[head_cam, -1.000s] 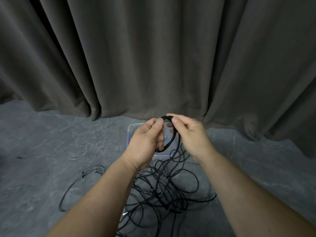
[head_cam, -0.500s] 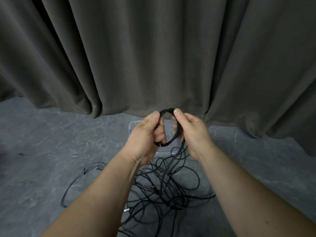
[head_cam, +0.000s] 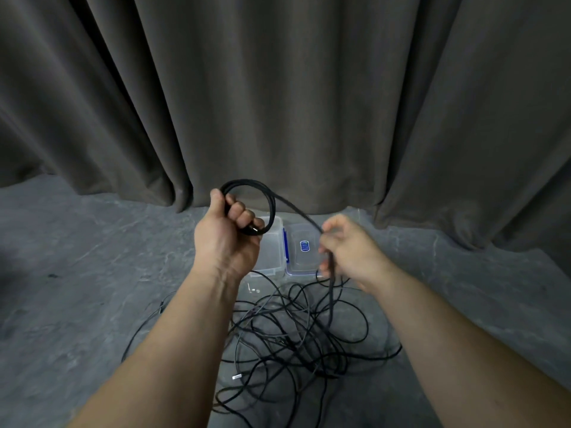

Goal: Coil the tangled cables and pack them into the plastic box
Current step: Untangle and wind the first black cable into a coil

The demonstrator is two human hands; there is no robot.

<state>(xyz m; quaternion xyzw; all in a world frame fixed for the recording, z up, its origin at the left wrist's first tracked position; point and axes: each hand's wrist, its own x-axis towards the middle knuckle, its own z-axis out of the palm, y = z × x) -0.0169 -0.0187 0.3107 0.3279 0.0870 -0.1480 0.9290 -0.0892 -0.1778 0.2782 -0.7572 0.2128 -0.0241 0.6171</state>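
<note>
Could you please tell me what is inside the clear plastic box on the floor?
The plastic box looks empty where visible; the left hand and its coil cover part of it.

Head view, forward and down (close)

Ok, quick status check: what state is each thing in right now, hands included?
left hand: grips the coiled loops, raised above the box.
right hand: pinches the cable's loose run.
coil: a few loops formed, free end running down to the pile.
tangled cables: loose heap on the floor.
plastic box: open, nothing visible inside.
lid: off, lying right of the box.
</note>
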